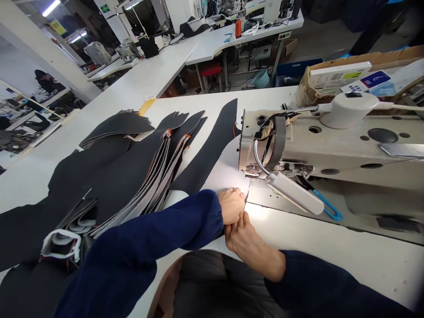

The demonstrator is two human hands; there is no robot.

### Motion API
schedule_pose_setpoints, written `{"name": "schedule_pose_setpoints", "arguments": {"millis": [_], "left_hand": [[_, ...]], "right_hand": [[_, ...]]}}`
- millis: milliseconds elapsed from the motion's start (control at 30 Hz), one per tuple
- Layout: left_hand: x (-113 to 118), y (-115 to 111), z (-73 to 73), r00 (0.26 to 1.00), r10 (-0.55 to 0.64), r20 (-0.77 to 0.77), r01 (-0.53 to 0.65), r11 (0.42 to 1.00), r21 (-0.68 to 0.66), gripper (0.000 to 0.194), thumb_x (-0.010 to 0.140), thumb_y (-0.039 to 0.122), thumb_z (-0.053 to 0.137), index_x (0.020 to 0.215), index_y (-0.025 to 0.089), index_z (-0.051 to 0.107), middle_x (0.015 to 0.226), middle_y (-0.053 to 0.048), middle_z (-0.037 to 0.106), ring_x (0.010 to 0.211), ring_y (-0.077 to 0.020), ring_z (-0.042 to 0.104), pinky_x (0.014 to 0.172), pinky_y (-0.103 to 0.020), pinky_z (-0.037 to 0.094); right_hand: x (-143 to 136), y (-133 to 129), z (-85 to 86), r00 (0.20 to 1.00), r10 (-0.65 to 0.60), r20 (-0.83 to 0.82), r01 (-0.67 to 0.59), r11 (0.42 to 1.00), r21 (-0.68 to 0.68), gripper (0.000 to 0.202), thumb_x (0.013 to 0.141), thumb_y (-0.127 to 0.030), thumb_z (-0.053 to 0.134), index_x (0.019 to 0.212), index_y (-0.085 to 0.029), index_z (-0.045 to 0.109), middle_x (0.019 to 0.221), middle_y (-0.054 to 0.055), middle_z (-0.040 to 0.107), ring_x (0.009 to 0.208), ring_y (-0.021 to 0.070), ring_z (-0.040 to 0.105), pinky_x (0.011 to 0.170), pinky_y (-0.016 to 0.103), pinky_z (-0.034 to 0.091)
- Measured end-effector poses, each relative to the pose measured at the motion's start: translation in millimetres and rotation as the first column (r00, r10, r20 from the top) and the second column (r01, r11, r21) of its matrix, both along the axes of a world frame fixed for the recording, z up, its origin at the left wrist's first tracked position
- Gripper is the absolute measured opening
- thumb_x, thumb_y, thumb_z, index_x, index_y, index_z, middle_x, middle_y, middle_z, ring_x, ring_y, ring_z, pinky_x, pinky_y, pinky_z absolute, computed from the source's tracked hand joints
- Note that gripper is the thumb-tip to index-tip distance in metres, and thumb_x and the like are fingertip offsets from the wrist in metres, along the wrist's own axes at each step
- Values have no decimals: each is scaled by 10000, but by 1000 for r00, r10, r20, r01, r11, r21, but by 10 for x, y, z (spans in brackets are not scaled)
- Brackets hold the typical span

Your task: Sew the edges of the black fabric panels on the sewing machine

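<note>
My left hand [232,205] is closed at the near edge of a light grey fabric piece [223,170], left of the sewing machine's needle area. Just below, touching it, my right hand [245,240] pinches the edge of the same fabric, fingers curled. The part between my fingers is mostly hidden. Dark fabric [212,145] runs along the light piece's left side and away from me. The sewing machine [281,141] stands close by on the right, with a small lamp [296,193] lighting the spot by my hands.
Stacked dark fabric panels [132,163] with grey backing and orange thread cover the table's left. A blue-handled tool [326,205] lies beneath the machine arm. Behind the machine stands a cardboard box [406,54] with packets. Another worktable [212,44] is farther back.
</note>
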State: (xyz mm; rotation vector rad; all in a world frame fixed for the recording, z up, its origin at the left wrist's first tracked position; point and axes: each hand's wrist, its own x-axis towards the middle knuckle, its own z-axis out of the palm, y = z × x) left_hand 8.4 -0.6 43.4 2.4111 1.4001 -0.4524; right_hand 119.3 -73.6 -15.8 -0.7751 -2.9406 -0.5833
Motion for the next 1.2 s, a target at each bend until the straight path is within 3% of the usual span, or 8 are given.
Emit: {"name": "schedule_pose_setpoints", "arguments": {"millis": [233, 400, 633, 833, 933, 1067, 1200], "left_hand": [[32, 116, -24, 1000, -13, 0, 13, 1000, -4, 305, 833, 159, 474, 1100, 42, 563, 1055, -178, 574, 955, -252, 588, 850, -343, 486], [76, 234, -37, 1000, 9, 20, -9, 1000, 18, 310, 808, 96, 465, 1100, 48, 558, 1068, -168, 573, 969, -234, 584, 843, -314, 485], [27, 211, -37, 998, 43, 35, -41, 998, -51, 205, 844, 203, 491, 975, 102, 612, 978, -123, 590, 805, -208, 612, 724, -316, 505], [41, 265, -79, 992, 83, 98, -87, 996, 28, 278, 857, 259, 476, 1050, 120, 620, 999, -116, 595, 759, -200, 613, 717, -326, 499], [12, 311, -112, 991, 67, 117, -72, 997, 36, 303, 870, 290, 457, 1040, 123, 644, 985, -121, 595, 748, -205, 611, 707, -333, 496], [-134, 330, -92, 992, 14, 122, -21, 998, 57, 321, 877, 338, 462, 1069, 170, 656, 982, -120, 584, 848, -244, 596, 730, -340, 491], [-256, 283, 16, 996, -46, 82, 44, 999, 31, 335, 873, 253, 449, 1159, 226, 624, 988, -102, 587, 868, -229, 588, 738, -316, 487]], "right_hand": [[-41, 87, 160, 999, -10, 32, 11, 1000, -29, 214, 676, -53, 518, 835, -42, 661, 756, 238, 670, 666, 324, 638, 625, 434, 437], [-103, 52, 100, 1000, -14, -25, 15, 998, 60, 228, 693, -57, 502, 853, -2, 655, 810, 297, 663, 738, 383, 654, 673, 483, 436], [-41, 243, 37, 999, -20, -43, 21, 999, 37, 213, 632, -15, 504, 779, -68, 649, 663, 177, 644, 594, 295, 607, 611, 428, 414], [-6, 355, 32, 998, -67, -10, 67, 998, -13, 225, 611, 4, 496, 728, -116, 646, 620, 128, 632, 566, 252, 584, 601, 394, 410], [8, 423, -32, 997, -79, -14, 79, 997, 8, 239, 641, -22, 499, 788, -98, 671, 685, 169, 668, 624, 273, 617, 662, 433, 441], [30, 491, -110, 990, -137, -44, 141, 985, 97, 311, 701, -89, 529, 967, -3, 665, 947, 289, 675, 892, 359, 653, 824, 513, 451], [3, 424, -44, 987, -149, -68, 157, 977, 141, 387, 751, -116, 531, 1079, 74, 608, 1089, 348, 616, 1013, 386, 627, 912, 537, 428]]}}
